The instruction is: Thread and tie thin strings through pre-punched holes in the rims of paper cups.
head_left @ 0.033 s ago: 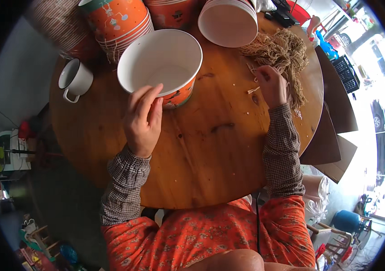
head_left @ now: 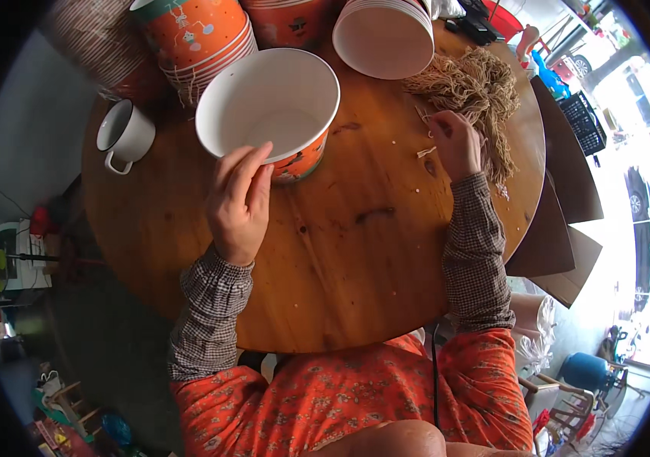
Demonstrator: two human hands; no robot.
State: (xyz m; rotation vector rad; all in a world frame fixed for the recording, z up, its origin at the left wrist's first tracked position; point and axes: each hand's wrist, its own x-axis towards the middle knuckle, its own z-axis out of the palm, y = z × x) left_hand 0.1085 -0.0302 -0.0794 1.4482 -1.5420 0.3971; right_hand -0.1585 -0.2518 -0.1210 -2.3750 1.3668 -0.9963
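Observation:
My left hand [head_left: 237,202] is at the near rim of an orange paper bucket [head_left: 298,164], white inside, standing on the table. Its fingers reach over the rim and the thumb sits low on the outside, so the edge lies between them. My right hand [head_left: 456,145] is closed in a pinch beside a tangled heap of beige string [head_left: 477,84]. Loose strand ends show near its fingertips, but whatever the fingers hold cannot be made out. A short pale piece of string [head_left: 425,152] lies on the wood just below that hand.
Stacked orange buckets [head_left: 203,46] crowd the far left, and another stack [head_left: 386,42] lies with its white opening toward me. A white enamel mug [head_left: 131,137] stands left of the bucket. Small white bits dot the round wooden table [head_left: 340,274]. Cardboard flaps [head_left: 561,255] rise beyond its right edge.

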